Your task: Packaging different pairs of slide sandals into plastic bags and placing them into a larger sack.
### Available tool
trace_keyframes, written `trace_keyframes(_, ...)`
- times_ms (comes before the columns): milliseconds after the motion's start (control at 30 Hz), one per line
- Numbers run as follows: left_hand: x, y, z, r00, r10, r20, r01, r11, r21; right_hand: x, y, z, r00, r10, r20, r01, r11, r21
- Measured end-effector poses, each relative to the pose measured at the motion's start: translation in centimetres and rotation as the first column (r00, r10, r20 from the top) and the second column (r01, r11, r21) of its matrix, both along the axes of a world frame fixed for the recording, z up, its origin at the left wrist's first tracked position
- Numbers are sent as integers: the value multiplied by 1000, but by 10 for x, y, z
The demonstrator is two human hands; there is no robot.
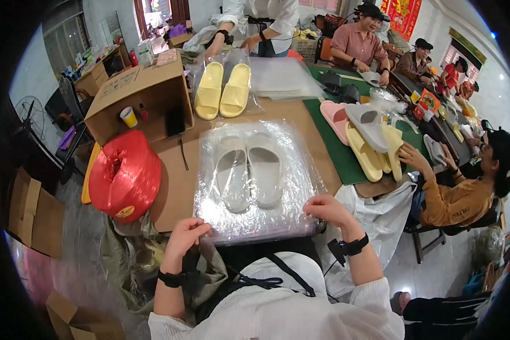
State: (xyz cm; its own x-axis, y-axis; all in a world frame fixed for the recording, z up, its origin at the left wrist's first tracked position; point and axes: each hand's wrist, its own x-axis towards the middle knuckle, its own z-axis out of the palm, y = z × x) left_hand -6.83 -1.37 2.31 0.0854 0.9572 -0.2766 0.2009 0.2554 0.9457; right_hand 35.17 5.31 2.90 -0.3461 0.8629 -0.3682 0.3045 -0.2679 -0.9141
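Observation:
A pair of light grey slippers (265, 177) lies side by side inside a clear plastic bag (292, 153), flat on the table in front of me. More clear plastic sheets seem to lie beneath it. My left hand (186, 235) pinches the bag at its near left corner. At the right edge, my right hand (330, 212) has its thumb and fingers closed on the plastic. Beyond it, yellow slippers (235, 90) rest in another clear bag, near the hands (232, 45) of a person across the table.
A red roll of plastic twine (124, 177) and an open cardboard box (139, 96) stand on the left. Pink, grey and yellow slippers (368, 139) are piled on a green mat (328, 164) at right, beside a seated co-worker (459, 192). Clear sheets (292, 76) are stacked at the back.

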Motion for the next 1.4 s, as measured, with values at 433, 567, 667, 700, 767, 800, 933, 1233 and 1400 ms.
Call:
trace_keyframes(433,21,9,-21,981,180,-73,-73,688,722,-12,4,-16,833,-225,-506,431,837,337)
trace_keyframes(567,17,9,-35,864,90,-496,328,647,689,0,2,-55,975,-220,-35,174,658,733)
trace_keyframes(667,17,4,-12,777,90,-623,392,706,590,2,-6,-63,927,-293,232,-53,512,858)
trace_keyframes(700,19,2,-2,695,130,-707,425,720,549,1,-11,-62,899,-343,271,-75,490,868)
trace_keyframes(767,18,-7,6,697,107,-709,370,794,483,-18,-22,-42,836,-458,301,-72,453,889)
trace_keyframes(800,25,-13,18,693,178,-699,338,775,533,-30,-27,-32,754,-574,319,-72,410,909)
trace_keyframes(933,66,-19,29,646,85,-758,512,688,514,-81,-43,-11,898,-208,387,-283,402,871)
trace_keyframes(1233,50,-3,-33,518,-7,-855,649,655,387,-58,-51,-60,771,-203,603,-434,524,732)
trace_keyframes(1400,39,-2,-20,709,-171,-684,568,714,410,-47,-55,-41,812,-394,431,-249,435,866)
